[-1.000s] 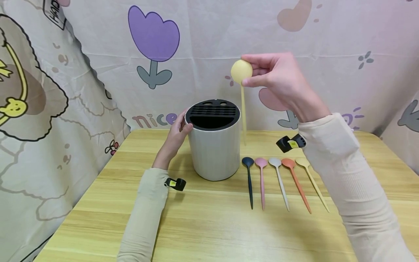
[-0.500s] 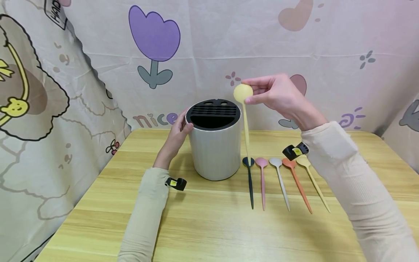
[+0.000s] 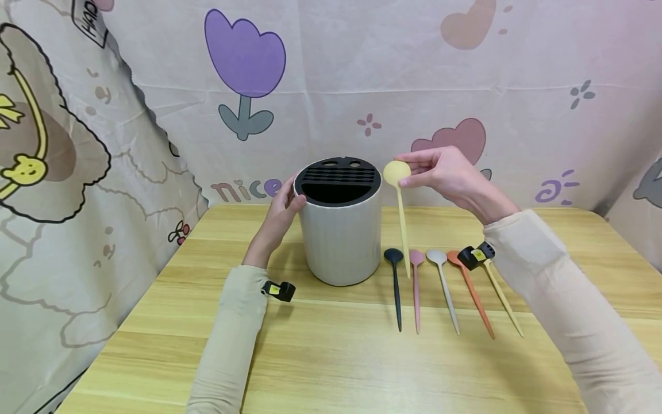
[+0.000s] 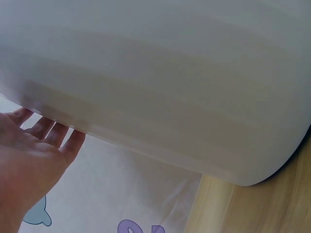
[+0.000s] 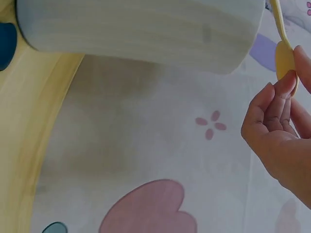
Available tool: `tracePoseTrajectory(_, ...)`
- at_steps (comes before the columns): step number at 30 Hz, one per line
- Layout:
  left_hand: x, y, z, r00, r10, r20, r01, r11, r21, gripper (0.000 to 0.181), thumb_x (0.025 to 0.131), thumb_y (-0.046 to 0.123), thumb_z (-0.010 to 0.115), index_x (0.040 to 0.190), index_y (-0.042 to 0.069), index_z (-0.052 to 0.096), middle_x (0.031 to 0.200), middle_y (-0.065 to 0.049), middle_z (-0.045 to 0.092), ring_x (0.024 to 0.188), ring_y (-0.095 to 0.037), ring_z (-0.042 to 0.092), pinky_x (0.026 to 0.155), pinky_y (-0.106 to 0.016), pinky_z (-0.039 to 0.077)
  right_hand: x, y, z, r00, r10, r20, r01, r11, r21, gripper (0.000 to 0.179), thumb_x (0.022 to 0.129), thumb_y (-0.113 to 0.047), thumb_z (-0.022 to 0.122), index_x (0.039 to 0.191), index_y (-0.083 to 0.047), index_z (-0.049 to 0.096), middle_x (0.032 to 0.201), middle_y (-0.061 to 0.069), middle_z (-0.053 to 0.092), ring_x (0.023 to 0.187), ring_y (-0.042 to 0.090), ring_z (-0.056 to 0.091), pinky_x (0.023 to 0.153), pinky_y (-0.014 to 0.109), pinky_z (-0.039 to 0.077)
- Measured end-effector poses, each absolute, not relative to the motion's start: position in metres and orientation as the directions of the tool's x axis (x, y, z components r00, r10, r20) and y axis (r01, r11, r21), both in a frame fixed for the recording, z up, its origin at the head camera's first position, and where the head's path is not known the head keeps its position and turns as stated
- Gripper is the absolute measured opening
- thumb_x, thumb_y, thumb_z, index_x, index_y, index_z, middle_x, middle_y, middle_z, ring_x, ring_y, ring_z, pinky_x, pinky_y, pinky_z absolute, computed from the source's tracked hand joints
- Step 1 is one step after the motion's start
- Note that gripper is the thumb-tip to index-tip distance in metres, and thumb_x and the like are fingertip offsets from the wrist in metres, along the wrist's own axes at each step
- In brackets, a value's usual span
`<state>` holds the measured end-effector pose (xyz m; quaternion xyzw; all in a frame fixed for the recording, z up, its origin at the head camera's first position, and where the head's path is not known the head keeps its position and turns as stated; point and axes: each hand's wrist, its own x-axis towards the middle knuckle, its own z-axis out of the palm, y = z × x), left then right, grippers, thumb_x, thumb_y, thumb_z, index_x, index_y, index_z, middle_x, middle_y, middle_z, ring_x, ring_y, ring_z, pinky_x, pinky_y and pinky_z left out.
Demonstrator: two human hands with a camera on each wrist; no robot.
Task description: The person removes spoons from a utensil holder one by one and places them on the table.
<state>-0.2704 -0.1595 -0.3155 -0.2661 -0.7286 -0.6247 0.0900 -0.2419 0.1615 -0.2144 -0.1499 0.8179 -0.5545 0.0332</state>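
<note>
A tall white utensil holder (image 3: 341,244) with a black slotted lid (image 3: 338,179) stands upright on the table. My left hand (image 3: 276,221) holds its left side near the rim, thumb in front and the other fingers (image 4: 74,143) round the back. To the right of the holder, my right hand (image 3: 450,178) pinches a pale yellow spoon (image 3: 396,173) by the edges of its bowl. The spoon's handle hangs down, its tip overlapping the area between the navy spoon (image 3: 396,293) and the pink spoon (image 3: 416,293) in the head view.
On the wooden table (image 3: 331,356), a white spoon (image 3: 447,293), an orange spoon (image 3: 473,296) and another yellow spoon (image 3: 504,302) continue the row, handles toward me. My right wrist camera (image 3: 476,255) overlaps two of their bowls. A printed cloth (image 3: 331,52) hangs behind the table.
My right hand has come down and slightly right with the yellow spoon, from above lid height to beside the lid. The left hand and the holder stay put.
</note>
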Motion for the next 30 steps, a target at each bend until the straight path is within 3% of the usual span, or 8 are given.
tracePoseTrajectory(14, -0.271, -0.163, -0.314, -0.847, 0.301, 0.438, 0.483, 0.093, 0.87, 0.121, 0.069, 0.081, 0.06, 0.151, 0.0, 0.023, 0.151, -0.017, 0.032, 0.138, -0.024, 0.031, 0.113, -0.039, 0.025, -0.247, 0.193, -0.246, -0.955, -0.295, 0.002, -0.151, 0.484, -0.862, 0.059, 0.082, -0.008, 0.078, 0.136, -0.002, 0.055, 0.097, 0.004, 0.066, 0.093, 0.015, 0.056, 0.081, 0.02, 0.048)
tracePoseTrajectory(30, -0.268, -0.163, -0.31, -0.85, 0.322, 0.417, 0.47, 0.107, 0.876, 0.12, 0.07, 0.081, 0.06, 0.152, 0.001, 0.023, 0.152, -0.016, 0.031, 0.14, -0.024, 0.029, 0.114, -0.039, 0.023, -0.25, 0.235, -0.277, -0.944, -0.321, -0.073, -0.136, 0.58, -0.803, 0.061, 0.082, -0.02, 0.079, 0.135, -0.001, 0.055, 0.101, 0.005, 0.064, 0.095, 0.015, 0.053, 0.083, 0.021, 0.046)
